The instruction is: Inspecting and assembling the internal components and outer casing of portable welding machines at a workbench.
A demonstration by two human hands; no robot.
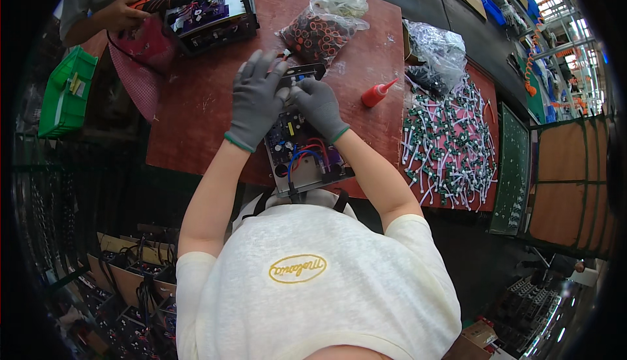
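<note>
**Two gloved hands on an open circuit board assembly**

Two grey-gloved hands meet at the far end of a circuit board assembly (302, 154) lying on the reddish bench (196, 112) directly in front of the person. The left hand (256, 98) is spread flat, fingers splayed, pressing on the board's far left corner. The right hand (319, 104) is curled narrow, its fingertips pinching at a small black bracket (304, 70) that sits just beyond both hands; whether it truly grips the bracket cannot be told.

The assembly looks like a stiff, flat metal tray carrying a purple board, moderately light, but studded with fragile parts: capacitors, and red, blue and black wires (307, 154) looping just under the right wrist. It is best taken by the bare metal edges, never by the wires or components.

To the right of the right hand stands a red glue bottle (375, 93), and beyond it lies a bag of small rings (323, 27). Far right, white cable connectors (447, 144) are heaped. Beyond the left hand, a co-worker's hand (121, 14) holds a tool at another unit (212, 14).
</note>
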